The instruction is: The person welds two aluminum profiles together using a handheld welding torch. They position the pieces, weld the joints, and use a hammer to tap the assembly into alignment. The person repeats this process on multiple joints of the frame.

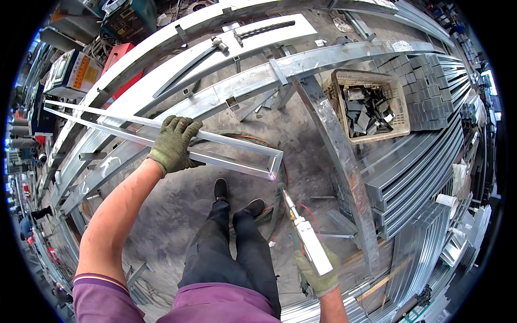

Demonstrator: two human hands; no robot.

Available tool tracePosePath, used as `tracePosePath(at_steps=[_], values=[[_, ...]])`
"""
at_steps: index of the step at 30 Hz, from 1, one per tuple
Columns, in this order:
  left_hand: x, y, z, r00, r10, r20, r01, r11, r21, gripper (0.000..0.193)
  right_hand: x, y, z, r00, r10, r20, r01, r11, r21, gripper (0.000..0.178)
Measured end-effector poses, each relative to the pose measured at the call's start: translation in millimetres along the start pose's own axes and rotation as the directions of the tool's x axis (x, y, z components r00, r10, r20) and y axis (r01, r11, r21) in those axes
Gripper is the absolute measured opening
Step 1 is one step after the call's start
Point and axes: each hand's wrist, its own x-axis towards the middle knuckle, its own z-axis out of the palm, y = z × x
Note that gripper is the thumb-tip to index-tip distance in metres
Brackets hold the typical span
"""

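Note:
My left hand [173, 144], in a green work glove, is closed around a long, narrow rectangular frame of shiny square metal tube [239, 142]. The frame lies slantwise across the steel beams, its short end pointing right toward me. My gloved right hand [322, 273] holds a white handheld welding gun [313, 245] with a metal nozzle. The nozzle points up and left at the frame's near right corner, where a small pinkish glow shows. A narrow gap seems to separate tip and corner. My right fingers are partly hidden behind the gun.
A steel support beam [342, 156] runs down on the right. Beyond it stand a cream plastic crate [371, 137] of dark metal pieces and stacked metal tubes [414, 172]. A hammer [264, 29] lies on the white board at the back. Hoses and cables [277, 215] trail near my feet.

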Motion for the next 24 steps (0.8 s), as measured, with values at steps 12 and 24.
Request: tracePosePath(at_steps=[12, 24], values=[[-0.6, -0.8, -0.4, 1.000, 0.002, 0.013, -0.002, 1.000, 0.016, 0.113, 31.5, -11.0, 4.6, 0.993, -0.108, -0.056, 0.108, 0.994, -0.001, 0.029], [-1.5, -1.2, 1.7, 0.999, 0.021, -0.050, -0.022, 1.000, -0.011, 0.109, 37.8, -12.8, -1.8, 0.995, -0.097, 0.037, 0.100, 0.991, -0.085, 0.031]])
